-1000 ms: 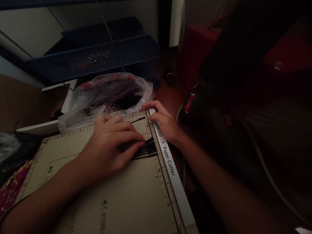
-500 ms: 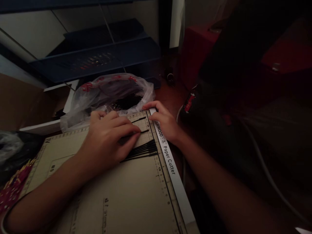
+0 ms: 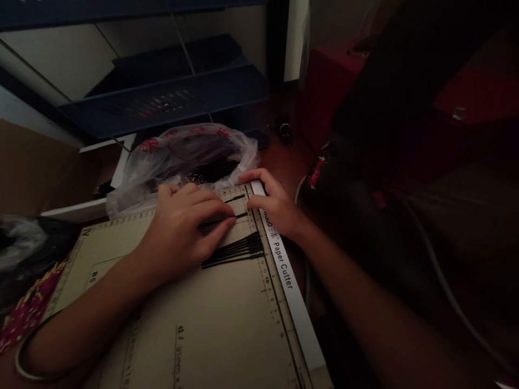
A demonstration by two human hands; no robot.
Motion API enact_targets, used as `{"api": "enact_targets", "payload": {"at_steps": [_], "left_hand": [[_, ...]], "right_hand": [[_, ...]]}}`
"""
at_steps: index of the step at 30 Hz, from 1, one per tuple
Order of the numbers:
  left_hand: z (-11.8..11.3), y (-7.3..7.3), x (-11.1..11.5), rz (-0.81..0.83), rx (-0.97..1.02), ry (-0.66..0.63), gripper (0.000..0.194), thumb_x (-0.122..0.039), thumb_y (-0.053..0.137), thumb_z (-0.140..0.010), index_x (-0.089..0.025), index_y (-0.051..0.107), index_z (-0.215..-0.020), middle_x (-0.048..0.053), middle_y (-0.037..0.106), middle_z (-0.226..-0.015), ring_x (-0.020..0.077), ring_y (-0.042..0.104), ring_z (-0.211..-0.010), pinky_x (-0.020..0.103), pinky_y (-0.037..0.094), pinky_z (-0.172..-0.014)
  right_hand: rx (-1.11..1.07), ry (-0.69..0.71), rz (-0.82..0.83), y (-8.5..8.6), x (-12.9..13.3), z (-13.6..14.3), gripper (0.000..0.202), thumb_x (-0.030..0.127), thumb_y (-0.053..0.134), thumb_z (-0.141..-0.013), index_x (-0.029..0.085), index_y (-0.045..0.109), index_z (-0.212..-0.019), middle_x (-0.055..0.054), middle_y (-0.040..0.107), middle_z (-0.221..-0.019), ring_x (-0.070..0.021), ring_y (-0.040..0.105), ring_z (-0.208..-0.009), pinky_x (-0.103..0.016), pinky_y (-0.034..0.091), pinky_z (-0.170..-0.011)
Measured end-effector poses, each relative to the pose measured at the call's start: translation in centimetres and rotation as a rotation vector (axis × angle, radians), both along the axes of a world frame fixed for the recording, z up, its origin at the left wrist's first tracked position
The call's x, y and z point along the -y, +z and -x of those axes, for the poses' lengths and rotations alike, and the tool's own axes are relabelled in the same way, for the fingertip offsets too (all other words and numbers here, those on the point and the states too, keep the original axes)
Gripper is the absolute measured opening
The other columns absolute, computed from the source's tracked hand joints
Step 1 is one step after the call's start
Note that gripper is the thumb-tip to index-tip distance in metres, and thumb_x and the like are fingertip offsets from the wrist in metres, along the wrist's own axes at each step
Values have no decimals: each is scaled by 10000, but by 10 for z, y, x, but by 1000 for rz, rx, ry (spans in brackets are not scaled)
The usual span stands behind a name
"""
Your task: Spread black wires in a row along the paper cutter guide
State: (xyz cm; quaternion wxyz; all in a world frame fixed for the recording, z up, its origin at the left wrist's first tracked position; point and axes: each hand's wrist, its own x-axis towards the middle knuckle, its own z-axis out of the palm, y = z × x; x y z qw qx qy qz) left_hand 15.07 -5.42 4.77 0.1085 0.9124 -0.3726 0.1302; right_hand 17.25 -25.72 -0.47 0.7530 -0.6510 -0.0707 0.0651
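Note:
A beige paper cutter board (image 3: 219, 319) with printed ruler lines lies in front of me. My left hand (image 3: 186, 227) rests on it, thumb and index finger pinched on a thin black cord (image 3: 241, 215) whose end points to the right. Another black cord (image 3: 235, 198) lies just beyond. Nearer to me, several black cords (image 3: 243, 247) lie side by side, their thicker ends by the ruler and partly under my hand. My right hand (image 3: 278, 208) is at the far end of the white strip (image 3: 298, 319), index finger and thumb spread apart; its other fingers are hidden.
Behind the board sits a clear plastic bag (image 3: 133, 178) holding dark strands. A dark blue shelf rack (image 3: 170, 102) stands beyond. Magenta pieces with yellow ends (image 3: 32, 310) lie at the left beside a black bag (image 3: 20, 259). A cable (image 3: 438, 270) runs down the dark right side.
The view has shifted slightly. My left hand still pinches the cord, which lies in nearly the same spot by the ruler; my right thumb sits slightly lower.

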Motion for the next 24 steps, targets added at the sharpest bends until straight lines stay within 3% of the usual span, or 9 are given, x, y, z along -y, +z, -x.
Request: {"api": "enact_targets", "payload": {"at_steps": [4,10,24], "left_hand": [[0,0,-1,-5,-18,-5,197,-331,573,-1015,-247,743,-960,21,784,-949,235,623,-833,444,276,-799],[0,-1,0,8,-25,-7,184,-314,578,-1010,-245,743,-965,22,788,-952,241,630,-838,442,282,-801],[-2,-3,-1,10,-8,7,208,-344,583,-1017,-262,749,-923,9,800,-921,241,647,-827,440,307,-777]], "right_hand": [[51,74,28,-1,3,1,518,254,675,-664,214,552,-1166,-66,584,-1323,-225,541,-1249,-424,394,-1206],[130,118,73,-8,7,-2,681,344,808,-689,227,539,-1304,-102,498,-1428,-244,474,-1388,-450,324,-1281],[157,134,103,-7,8,-4,675,297,812,-713,225,519,-1317,-93,530,-1432,-231,477,-1404,-449,328,-1283]]}}
